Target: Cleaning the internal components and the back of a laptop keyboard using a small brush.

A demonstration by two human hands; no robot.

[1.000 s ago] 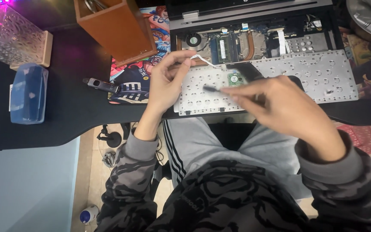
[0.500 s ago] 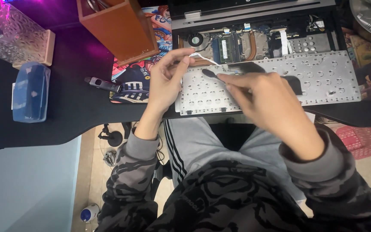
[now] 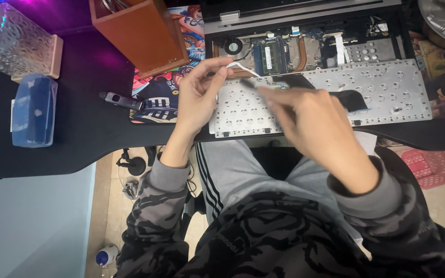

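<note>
Right hand (image 3: 312,121) closed around a thin dark tool (image 3: 251,85), tip over the upturned keyboard panel (image 3: 366,92) lying at the desk (image 3: 78,144) edge. Left hand (image 3: 199,95) pinches the white ribbon cable (image 3: 242,67). Opened laptop (image 3: 294,49) just behind.

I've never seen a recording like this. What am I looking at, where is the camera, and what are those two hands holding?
There is no machine here: a person sits at a black desk, and a camera on their head looks down at their hands. On the desk lies an opened laptop with its circuit boards bare, and in front of it the removed keyboard plate, turned face down. The left hand pinches a thin white ribbon cable that leads from the plate. The right hand holds a slim dark tool, blurred, pointed toward that cable. To the left sit a wooden box, a blue case and a colourful mat.
</note>
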